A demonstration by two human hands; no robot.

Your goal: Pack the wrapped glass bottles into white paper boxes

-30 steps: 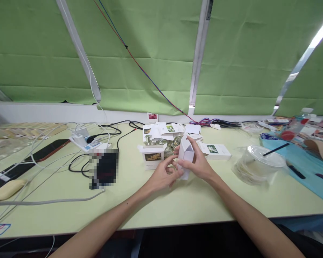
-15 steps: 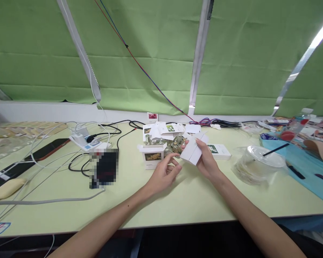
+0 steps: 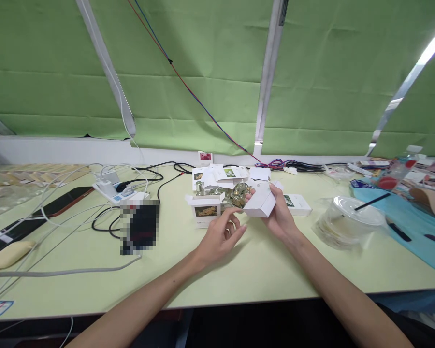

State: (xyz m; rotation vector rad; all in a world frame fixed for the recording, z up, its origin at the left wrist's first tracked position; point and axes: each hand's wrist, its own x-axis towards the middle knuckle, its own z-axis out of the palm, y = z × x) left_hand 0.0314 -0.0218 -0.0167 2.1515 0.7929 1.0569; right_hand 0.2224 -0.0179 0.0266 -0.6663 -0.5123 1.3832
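Observation:
My right hand (image 3: 280,217) is closed around a small white cardboard box (image 3: 260,200), held tilted above the table. Just left of it, my left hand (image 3: 223,233) has its fingers apart and curved, with nothing in them; its fingertips come close to the box's lower left corner. Beside my left hand stands an open white carton (image 3: 206,212) with a yellow flower picture and raised flaps. Behind both hands lie several small glass bottles (image 3: 239,194) and a pile of flat white cartons (image 3: 232,173). Another white carton (image 3: 297,205) lies right of my right hand.
A plastic-wrapped cup with a black straw (image 3: 351,217) stands at the right, near a blue sheet (image 3: 409,232). On the left are a power strip (image 3: 125,193), tangled cables and a black pixelated object (image 3: 141,227). The table's front edge (image 3: 253,303) runs below my forearms.
My right hand has turned the white box, so it now shows more of its faces and looks more opened out. My left hand has barely moved.

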